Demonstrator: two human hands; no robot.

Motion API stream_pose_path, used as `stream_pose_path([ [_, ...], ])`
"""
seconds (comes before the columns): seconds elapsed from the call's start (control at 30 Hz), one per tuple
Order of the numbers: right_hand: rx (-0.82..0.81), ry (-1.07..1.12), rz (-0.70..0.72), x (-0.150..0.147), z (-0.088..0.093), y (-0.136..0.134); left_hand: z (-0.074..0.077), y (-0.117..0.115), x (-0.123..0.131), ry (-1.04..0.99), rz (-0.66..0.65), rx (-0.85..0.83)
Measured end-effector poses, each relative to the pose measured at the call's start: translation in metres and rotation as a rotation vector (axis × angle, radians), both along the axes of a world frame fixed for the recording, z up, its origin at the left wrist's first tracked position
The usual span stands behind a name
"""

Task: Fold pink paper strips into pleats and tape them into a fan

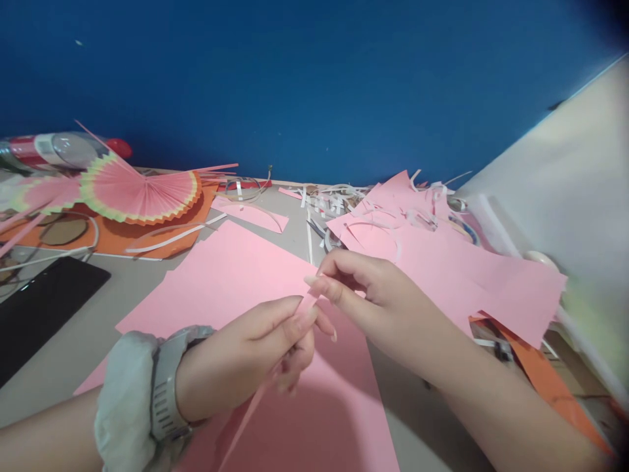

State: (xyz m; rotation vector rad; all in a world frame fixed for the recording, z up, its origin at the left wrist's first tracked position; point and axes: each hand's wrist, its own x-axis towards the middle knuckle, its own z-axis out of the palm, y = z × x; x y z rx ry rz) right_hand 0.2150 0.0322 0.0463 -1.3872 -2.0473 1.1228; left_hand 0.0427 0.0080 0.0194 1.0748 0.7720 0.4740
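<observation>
With left hand [260, 341] and right hand [378, 288] close together, holds a thin pink strip [308, 301] over the middle of the table [407, 419]. Pinches the strip in the left hand, between thumb and fingers. Pinches the top end of it with thumb and finger of the right hand, just above the left thumb. Has a long pink piece [248, 416] running down from under the left hand; cannot tell if part of the strip. Wears a gray watch [167, 393] on the left wrist, with a puffy pale band [125, 400] right beside it.

Has big pink sheets [246, 275] below both hands, flat and one over another. At the right, has more pink paper [442, 262] in a messy bunch, with some orange paper [545, 373] poking out from under it. At the back, has lots of little scraps [339, 196] in a heap near the blue wall [314, 85].

At the left, has a black phone [54, 308] lying flat. Behind the phone, has an orange sheet [118, 242] with a folded pink fan [147, 196] on it, yellow at the rim. Behind the fan, has a bottle [69, 151] on its side, with a red cap [119, 148].
</observation>
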Motion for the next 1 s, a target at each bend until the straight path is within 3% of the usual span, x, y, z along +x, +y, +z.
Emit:
stream_pose_path([
  [0.2, 0.038, -0.023, -0.027, 0.009, 0.006, 0.003, 0.001, -0.002, -0.002, -0.235, -0.131, -0.199],
  [0.4, 0.077, -0.077, -0.068, 0.017, 0.009, 0.010, 0.001, -0.003, -0.004, -0.226, -0.185, -0.184],
  [0.6, 0.058, -0.120, -0.063, 0.021, 0.007, 0.013, 0.001, 0.000, -0.002, -0.111, -0.107, -0.244],
  [0.77, 0.117, -0.100, -0.110, 0.020, 0.007, 0.010, -0.006, 0.002, 0.003, -0.039, -0.013, -0.180],
  [1.0, 0.123, -0.067, -0.152, 0.021, 0.007, 0.014, -0.012, -0.003, 0.003, 0.071, 0.021, -0.075],
])
